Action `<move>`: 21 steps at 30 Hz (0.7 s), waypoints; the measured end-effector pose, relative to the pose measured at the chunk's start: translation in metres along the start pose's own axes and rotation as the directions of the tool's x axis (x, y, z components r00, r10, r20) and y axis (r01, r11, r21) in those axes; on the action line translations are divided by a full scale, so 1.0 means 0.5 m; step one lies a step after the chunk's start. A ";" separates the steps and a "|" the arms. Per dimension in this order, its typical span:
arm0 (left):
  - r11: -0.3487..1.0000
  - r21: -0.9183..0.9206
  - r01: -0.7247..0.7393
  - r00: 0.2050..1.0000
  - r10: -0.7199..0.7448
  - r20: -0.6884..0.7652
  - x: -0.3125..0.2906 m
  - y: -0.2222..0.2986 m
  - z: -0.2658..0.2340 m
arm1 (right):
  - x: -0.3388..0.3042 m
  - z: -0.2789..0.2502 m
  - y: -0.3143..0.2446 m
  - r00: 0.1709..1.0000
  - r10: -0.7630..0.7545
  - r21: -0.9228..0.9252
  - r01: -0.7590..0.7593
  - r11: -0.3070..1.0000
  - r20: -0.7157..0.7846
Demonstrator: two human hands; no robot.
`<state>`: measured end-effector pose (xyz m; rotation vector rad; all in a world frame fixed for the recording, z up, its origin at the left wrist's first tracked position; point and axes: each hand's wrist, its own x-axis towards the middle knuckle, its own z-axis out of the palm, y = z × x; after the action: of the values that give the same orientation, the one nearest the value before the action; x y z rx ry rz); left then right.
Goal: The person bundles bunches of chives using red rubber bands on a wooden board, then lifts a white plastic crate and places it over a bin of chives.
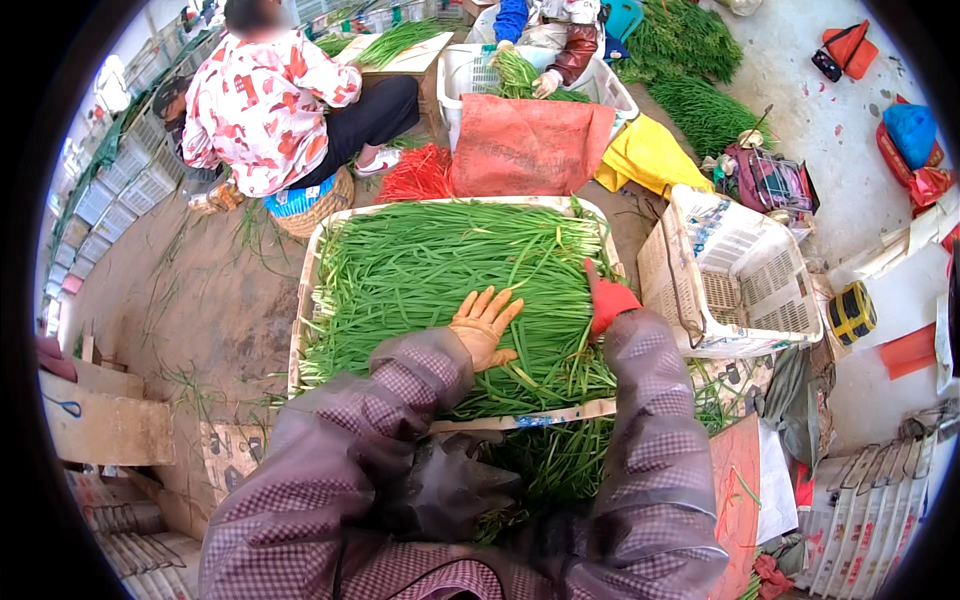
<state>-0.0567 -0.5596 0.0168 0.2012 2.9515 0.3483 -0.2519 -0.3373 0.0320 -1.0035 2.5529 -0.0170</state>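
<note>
Greens [420,260] fill a pale crate [575,411] directly before the person. Left hand [484,328], tan-gloved: palm down on the leaves, fingers spread. Right hand [610,303], red-gloved: at the greens' right edge, one finger extended; remaining fingers cannot be told. Floor [150,290]: brown, soiled, strewn with loose leaves. White basket [665,285] stands at right; stacked crates [130,165] line the left. Co-worker [265,110] sits beyond.

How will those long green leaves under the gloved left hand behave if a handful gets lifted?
The leaves look floppy: many curve and cross. A handful is probably light, being thin strands. Some may catch on neighbours, as they overlap beneath the left hand.
</note>
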 end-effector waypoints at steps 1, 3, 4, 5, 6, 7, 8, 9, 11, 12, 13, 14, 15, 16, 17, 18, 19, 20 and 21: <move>1.000 -0.003 0.007 1.000 -0.007 0.019 -0.004 -0.001 0.002 | -0.001 0.007 -0.001 0.999 -0.038 -0.004 0.038 0.999 -0.003; 1.000 -0.011 -0.003 0.999 0.003 0.041 0.002 0.012 -0.011 | -0.008 0.013 0.017 0.996 -0.090 -0.026 0.090 0.996 -0.021; 1.000 -0.017 -0.006 0.997 0.008 0.076 0.003 0.011 -0.021 | -0.016 0.024 0.020 0.979 -0.141 -0.068 0.132 0.989 -0.147; 0.999 -0.027 -0.021 0.993 0.024 0.117 0.007 0.014 -0.042 | -0.032 0.031 0.024 0.980 -0.134 -0.090 0.122 0.988 -0.145; 0.999 -0.034 -0.023 0.988 0.028 0.154 0.008 0.013 -0.068 | -0.040 0.031 0.014 0.979 -0.141 -0.114 0.125 0.986 -0.146; 0.998 -0.070 0.002 0.988 0.009 0.156 0.016 0.018 -0.093 | -0.051 0.033 0.005 0.978 -0.145 -0.137 0.126 0.983 -0.147; 0.994 -0.104 0.035 0.988 -0.019 0.156 0.020 0.019 -0.124 | -0.064 0.033 -0.013 0.965 -0.176 -0.198 0.137 0.971 -0.195; 0.989 -0.138 0.058 0.986 -0.035 0.162 0.027 0.031 -0.146 | -0.078 0.043 -0.015 0.950 -0.203 -0.239 0.145 0.960 -0.237; 0.992 -0.101 -0.073 0.994 0.065 -0.084 0.037 0.060 -0.164 | -0.103 0.056 -0.023 0.911 -0.268 -0.325 0.162 0.932 -0.314; 0.989 -0.053 -0.135 0.980 0.126 -0.153 0.047 0.063 -0.155 | -0.118 0.050 -0.039 0.894 -0.289 -0.343 0.167 0.924 -0.343; 0.981 -0.002 -0.193 0.958 0.188 -0.218 0.056 0.066 -0.146 | -0.126 0.050 -0.052 0.894 -0.288 -0.364 0.157 0.918 -0.342; 0.977 0.078 -0.200 0.950 0.213 -0.226 0.064 0.062 -0.120 | -0.132 0.045 -0.069 0.891 -0.296 -0.389 0.152 0.909 -0.344; 0.979 0.079 -0.187 0.972 0.196 -0.127 0.082 0.066 -0.094 | -0.141 0.050 -0.070 0.893 -0.287 -0.409 0.132 0.903 -0.346; 0.985 0.046 -0.166 0.984 0.168 -0.057 0.090 0.069 -0.065 | -0.144 0.063 -0.067 0.898 -0.262 -0.415 0.101 0.904 -0.353; 0.989 0.017 -0.144 0.989 0.144 0.016 0.095 0.079 -0.061 | -0.147 0.064 -0.064 0.895 -0.264 -0.393 0.111 0.913 -0.360; 0.994 -0.011 -0.110 0.991 0.110 0.073 0.103 0.084 -0.060 | -0.148 0.066 -0.063 0.890 -0.267 -0.372 0.123 0.920 -0.368; 0.997 -0.037 -0.072 0.989 0.076 0.130 0.111 0.086 -0.061 | -0.148 0.066 -0.061 0.886 -0.272 -0.351 0.135 0.927 -0.377; 0.998 -0.061 -0.028 0.980 0.040 0.193 0.116 0.088 -0.065 | -0.146 0.052 -0.062 0.915 -0.244 -0.321 0.137 0.937 -0.321; 0.998 -0.049 -0.049 0.971 0.059 0.232 0.125 0.086 -0.069 | -0.146 0.039 -0.063 0.927 -0.230 -0.301 0.138 0.944 -0.296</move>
<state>-0.1189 -0.5161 0.0513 0.2964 2.7086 0.3683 -0.1756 -0.3101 0.0451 -1.4580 2.8007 0.1340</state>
